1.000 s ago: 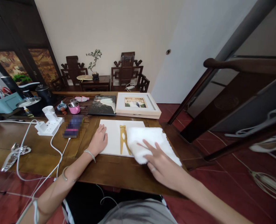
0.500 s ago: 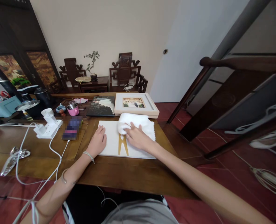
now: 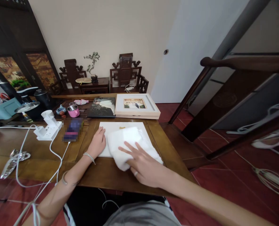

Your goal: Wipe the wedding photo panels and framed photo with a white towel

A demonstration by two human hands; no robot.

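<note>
My left hand [image 3: 98, 142] lies open on the white board [image 3: 112, 126], likely bracing it against the bench [image 3: 95, 175]; my right hand [image 3: 145, 165] spreads its fingers over the white cloth [image 3: 117, 139], apparently for even pressure.

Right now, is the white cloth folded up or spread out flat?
Folded: the white cloth makes a thick, puffy pad with rounded edges under the right hand, partly covering the white board.

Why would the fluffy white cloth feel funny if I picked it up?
The white cloth would probably flop and droop, because it lies in soft, rounded folds under the right hand. Its fluffy surface suggests it's squashy and probably light for its size.
</note>
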